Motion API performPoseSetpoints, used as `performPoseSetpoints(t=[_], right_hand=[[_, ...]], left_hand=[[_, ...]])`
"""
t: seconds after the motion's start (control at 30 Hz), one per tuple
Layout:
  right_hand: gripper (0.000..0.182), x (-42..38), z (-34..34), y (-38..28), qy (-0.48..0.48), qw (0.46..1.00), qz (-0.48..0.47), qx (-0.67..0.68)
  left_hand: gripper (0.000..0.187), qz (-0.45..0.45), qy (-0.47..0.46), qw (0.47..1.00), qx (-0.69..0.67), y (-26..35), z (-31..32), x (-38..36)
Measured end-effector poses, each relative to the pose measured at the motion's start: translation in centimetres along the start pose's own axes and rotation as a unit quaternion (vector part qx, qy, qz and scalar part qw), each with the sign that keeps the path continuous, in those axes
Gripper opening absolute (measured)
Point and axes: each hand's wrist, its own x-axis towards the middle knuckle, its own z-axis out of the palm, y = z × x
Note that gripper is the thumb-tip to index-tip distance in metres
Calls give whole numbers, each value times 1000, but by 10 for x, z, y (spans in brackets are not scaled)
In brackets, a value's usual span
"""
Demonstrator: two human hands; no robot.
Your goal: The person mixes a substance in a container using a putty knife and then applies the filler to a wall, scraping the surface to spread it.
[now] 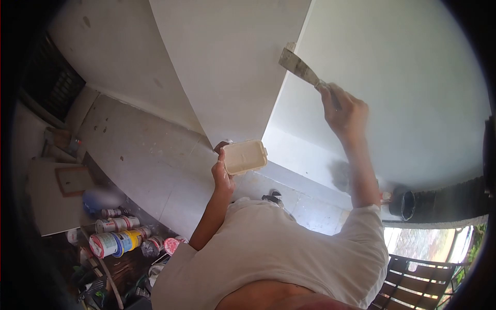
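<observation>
My right hand [347,114] is closed round the handle of a putty knife [300,68], raised above shoulder height. Its broad, smeared blade reaches the vertical edge of a white wall column [232,57]. A small pale dab of filler [291,46] shows at the blade's tip, by that edge. Lower down, my left hand [222,174] grips the side of a shallow, beige rectangular plastic container [245,157], its open side facing me. White smears mark the fingers of this hand. Whether a thin layer of filler lies inside the container cannot be made out.
Several paint cans [106,245] stand on the left among clutter, near a leaning board [57,194]. A black bucket [403,205] sits on a ledge at right. Below it is a dark slatted chair or bench [413,281]. Pale tiles [150,165] cover the floor.
</observation>
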Motion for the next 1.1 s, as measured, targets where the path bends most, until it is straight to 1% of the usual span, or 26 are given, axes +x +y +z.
performPoseSetpoints(t=[0.1,0.17,0.27,0.37,0.47,0.57,0.6,0.7,0.73,0.83,0.93,1.1], right_hand=[[17,6,2,3,0,999,1,-39],[16,3,1,4,9,998,11,-54],[16,-8,-4,5,-6,997,36,-62],[16,-12,-4,-4,49,998,29,-34],[16,-4,-2,-8,12,999,34,-26],[16,5,5,2,16,998,19,-52],[16,5,6,10,8,998,30,-56],[18,1,3,21,1,999,37,-32],[19,-3,2,21,12,999,32,-27],[20,-13,5,27,14,999,37,21],[20,-12,14,30,11,999,3,39],[19,-3,26,54,-13,999,7,34]], left_hand=[[41,-24,-5,1000,1,5,-3,0],[43,-20,-4,1000,6,5,-5,1],[46,-22,5,1000,0,3,-15,4],[49,-22,5,1000,-8,5,-14,7],[49,-18,9,1000,-7,0,-22,9],[48,-17,6,1000,-15,7,-23,10],[47,-19,5,1000,-19,10,-22,8],[51,14,7,999,-31,18,-15,6],[51,16,10,999,-34,19,-16,7],[53,13,16,999,-38,18,-15,8],[54,2,16,999,-35,18,-17,8],[54,1,17,999,-32,18,-17,6]])
